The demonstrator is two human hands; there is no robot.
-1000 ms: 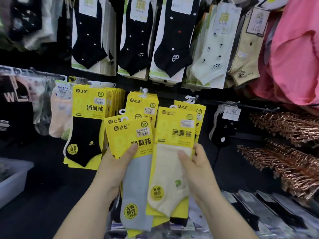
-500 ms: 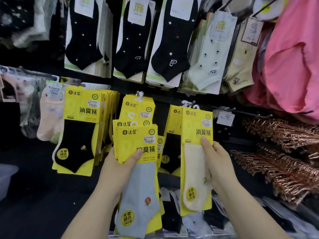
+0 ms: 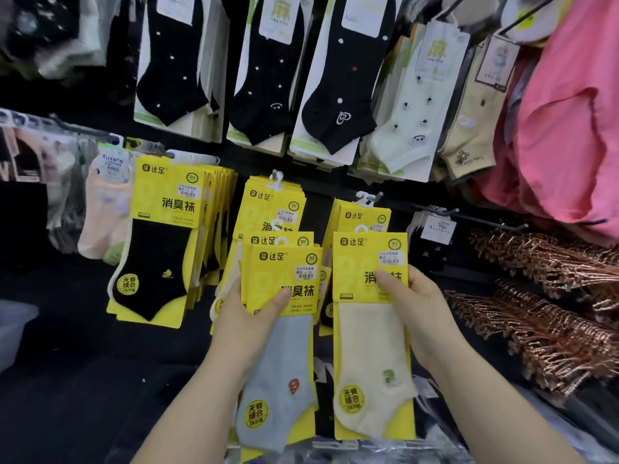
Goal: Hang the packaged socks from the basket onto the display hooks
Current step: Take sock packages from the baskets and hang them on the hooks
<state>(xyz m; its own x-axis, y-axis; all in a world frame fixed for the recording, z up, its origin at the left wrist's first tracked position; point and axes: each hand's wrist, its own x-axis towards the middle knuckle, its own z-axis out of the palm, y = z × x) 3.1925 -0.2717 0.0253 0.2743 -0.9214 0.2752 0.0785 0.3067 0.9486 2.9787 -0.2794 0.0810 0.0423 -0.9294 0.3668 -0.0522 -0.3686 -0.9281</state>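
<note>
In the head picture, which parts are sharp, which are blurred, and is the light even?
Head view: the cream sock pack in the right hand and the grey sock pack in the left hand are sharp, print readable; the top-left corner is smeared; the lens bows the edges; light is uneven, background dark.

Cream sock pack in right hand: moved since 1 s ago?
Yes. The cream sock pack shifted right, from left of the white hook to directly below it.

free: dark surface lower left | blocked: hung yellow packs ahead, copper hangers right
</note>
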